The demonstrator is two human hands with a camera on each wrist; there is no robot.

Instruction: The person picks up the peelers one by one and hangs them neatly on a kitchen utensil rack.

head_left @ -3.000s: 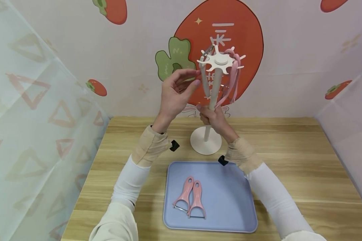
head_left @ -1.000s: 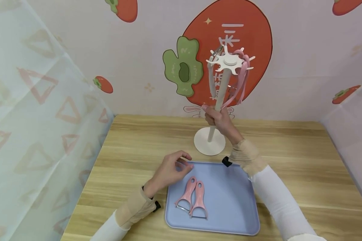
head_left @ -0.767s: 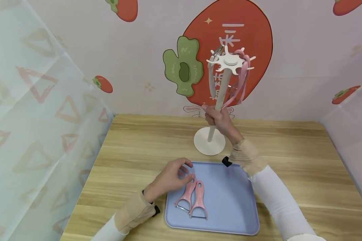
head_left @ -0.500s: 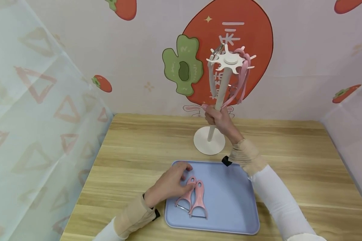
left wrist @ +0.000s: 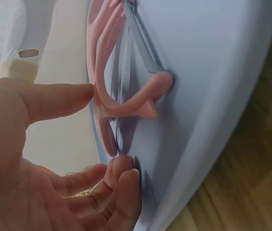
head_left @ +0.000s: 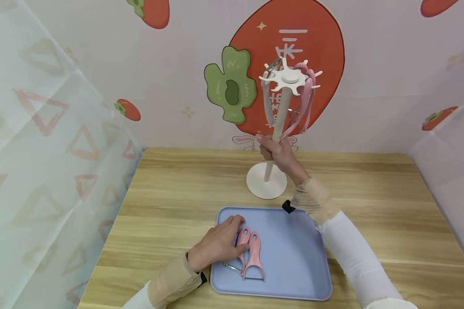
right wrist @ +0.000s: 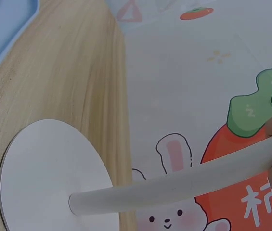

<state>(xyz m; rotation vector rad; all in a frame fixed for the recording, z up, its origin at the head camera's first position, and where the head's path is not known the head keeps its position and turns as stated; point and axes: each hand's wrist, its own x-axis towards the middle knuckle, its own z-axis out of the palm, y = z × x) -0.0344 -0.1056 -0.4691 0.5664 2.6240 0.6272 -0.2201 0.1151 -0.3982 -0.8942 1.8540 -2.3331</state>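
Note:
Two pink peelers lie side by side on a blue tray: the left peeler and the right peeler. My left hand is over the left peeler in the head view. In the left wrist view its thumb touches the pink plastic of a peeler, while the bent fingers stay apart from it near the tray surface. My right hand grips the pole of a white utensil stand. A grey peeler and pink peelers, partly overlapping, hang from the stand's hooks.
The stand's round base rests on the wooden table, behind the tray. A printed strawberry wall covering rises behind the table. Pale curtains flank it.
My left hand has come down from beside the grey peeler on the stand to the tray, reaching the left pink peeler. My right hand keeps its grip on the pole.

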